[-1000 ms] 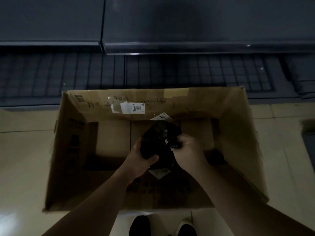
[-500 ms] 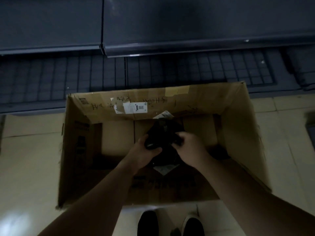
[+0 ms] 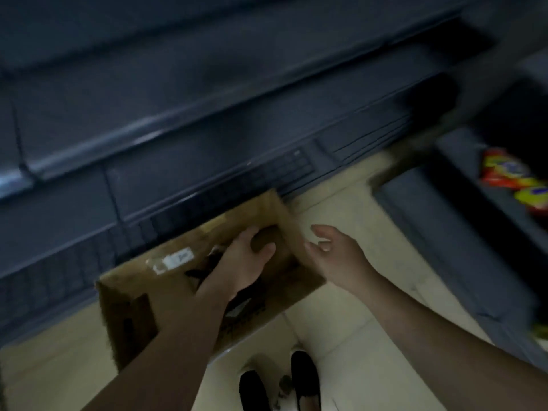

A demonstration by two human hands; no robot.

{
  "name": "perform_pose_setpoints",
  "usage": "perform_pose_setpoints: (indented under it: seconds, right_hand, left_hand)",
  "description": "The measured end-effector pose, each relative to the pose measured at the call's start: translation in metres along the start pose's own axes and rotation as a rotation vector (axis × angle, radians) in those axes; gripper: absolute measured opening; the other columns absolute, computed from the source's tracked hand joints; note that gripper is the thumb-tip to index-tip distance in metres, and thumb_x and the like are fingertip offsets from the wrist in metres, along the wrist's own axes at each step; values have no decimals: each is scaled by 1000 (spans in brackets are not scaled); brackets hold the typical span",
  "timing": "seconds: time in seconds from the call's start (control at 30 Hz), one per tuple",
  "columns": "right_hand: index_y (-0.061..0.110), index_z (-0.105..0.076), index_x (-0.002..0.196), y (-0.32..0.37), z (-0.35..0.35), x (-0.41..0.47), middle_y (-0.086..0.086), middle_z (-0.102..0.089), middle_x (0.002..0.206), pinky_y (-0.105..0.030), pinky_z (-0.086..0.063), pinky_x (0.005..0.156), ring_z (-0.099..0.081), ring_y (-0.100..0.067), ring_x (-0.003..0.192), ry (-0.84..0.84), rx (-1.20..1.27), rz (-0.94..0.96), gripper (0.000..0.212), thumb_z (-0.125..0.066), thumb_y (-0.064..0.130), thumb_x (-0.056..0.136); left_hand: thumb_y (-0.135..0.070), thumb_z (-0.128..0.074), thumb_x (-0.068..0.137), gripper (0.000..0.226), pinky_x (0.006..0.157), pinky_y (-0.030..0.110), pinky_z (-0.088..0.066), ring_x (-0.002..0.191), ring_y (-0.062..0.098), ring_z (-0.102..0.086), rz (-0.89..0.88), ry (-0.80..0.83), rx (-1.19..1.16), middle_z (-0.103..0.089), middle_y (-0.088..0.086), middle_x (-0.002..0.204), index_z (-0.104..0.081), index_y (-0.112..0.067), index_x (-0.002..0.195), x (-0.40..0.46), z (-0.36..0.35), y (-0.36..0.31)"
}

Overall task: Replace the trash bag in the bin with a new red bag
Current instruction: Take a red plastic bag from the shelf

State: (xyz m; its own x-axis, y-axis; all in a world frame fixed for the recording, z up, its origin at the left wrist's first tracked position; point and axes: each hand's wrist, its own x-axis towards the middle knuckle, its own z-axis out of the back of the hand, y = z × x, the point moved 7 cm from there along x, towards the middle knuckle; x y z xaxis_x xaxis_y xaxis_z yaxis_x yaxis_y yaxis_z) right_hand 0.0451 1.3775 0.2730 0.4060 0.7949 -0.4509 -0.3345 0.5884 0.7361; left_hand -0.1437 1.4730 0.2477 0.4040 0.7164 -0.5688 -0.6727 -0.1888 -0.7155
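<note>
Both the left hand [image 3: 240, 262] and right hand [image 3: 335, 256] hang open and empty over the cardboard box [image 3: 166, 295], a dark bag bundle [image 3: 204, 269] lying inside. No red bag or bin shows, so the replacing seems barely begun.

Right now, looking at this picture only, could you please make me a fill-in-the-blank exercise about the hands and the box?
1. The cardboard box stands on the ____.
2. The left hand is over the open ____.
3. The right hand is open and holds ____.
4. Between the arms, two black ____ show at the bottom.

Missing words: floor; box; nothing; shoes
</note>
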Motion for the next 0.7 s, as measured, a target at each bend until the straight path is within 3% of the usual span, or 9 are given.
perform_pose_setpoints:
  seconds: [0.07,0.13,0.2,0.3,0.37,0.43,0.5,0.6,0.7]
  right_hand:
    - [24,-55,137,9,88,-52,7,-62,127,-21,-44,90,-59,-12,115,-149,61,-43,47,-67,32,91]
    - [22,-56,135,14,179,-112,2,-64,129,-13,-39,84,-61,-10,109,-336,87,-64,48,-70,30,90]
    - [20,-57,135,8,240,-159,0,-65,130,-9,-36,80,-64,-11,109,-460,85,-78,49,-71,30,89]
    - [23,-56,136,-23,343,-279,1,-65,131,-15,-40,87,-63,-11,114,-708,190,-140,51,-72,31,88]
    - [25,-55,136,-45,398,-355,2,-66,130,-15,-43,88,-63,-7,110,-853,219,-168,51,-71,32,88]
    - [23,-56,135,-70,443,-433,4,-68,126,-8,-42,83,-63,-3,103,-992,210,-202,50,-71,32,88]
    - [22,-56,136,-102,478,-517,1,-67,127,-18,-46,91,-63,-9,106,-1138,226,-255,52,-71,34,87]
    - [25,-52,138,-153,514,-641,2,-63,133,-24,-44,92,-61,-12,107,-1315,245,-338,56,-69,38,87]
    - [26,-51,140,-207,539,-755,3,-62,134,-21,-41,85,-60,-6,92,-1466,231,-420,58,-69,40,87]
  left_hand:
    - [-49,-62,92,39,102,31,-40,123,10,-50,-114,126,61,-53,-28,123,-50,-47,128,-38,-31,-89]
    - [-49,-61,92,63,108,31,-37,130,10,-45,-251,248,141,-47,-20,138,-40,-35,149,-84,-68,-183]
    - [-50,-59,94,74,117,35,-30,140,15,-39,-342,301,202,-41,-11,150,-28,-29,157,-112,-101,-244]
    - [-42,-61,95,72,115,24,-26,143,16,-37,-586,397,345,-41,-1,157,-30,-21,156,-190,-186,-352]
    - [-44,-62,94,72,110,22,-27,144,15,-36,-714,469,412,-38,-3,158,-31,-25,156,-246,-245,-410]
    - [-46,-64,92,72,106,21,-28,141,13,-38,-835,543,459,-40,-5,157,-34,-28,155,-306,-308,-456]
    - [-44,-67,90,71,104,19,-30,135,14,-46,-966,622,517,-46,0,154,-38,-25,153,-371,-377,-488]
    - [-44,-68,90,72,110,33,-36,136,29,-48,-1095,766,592,-50,13,151,-38,-26,152,-477,-483,-518]
    - [-49,-67,88,75,107,22,-27,142,18,-40,-1265,876,637,-41,1,158,-36,-26,153,-581,-582,-532]
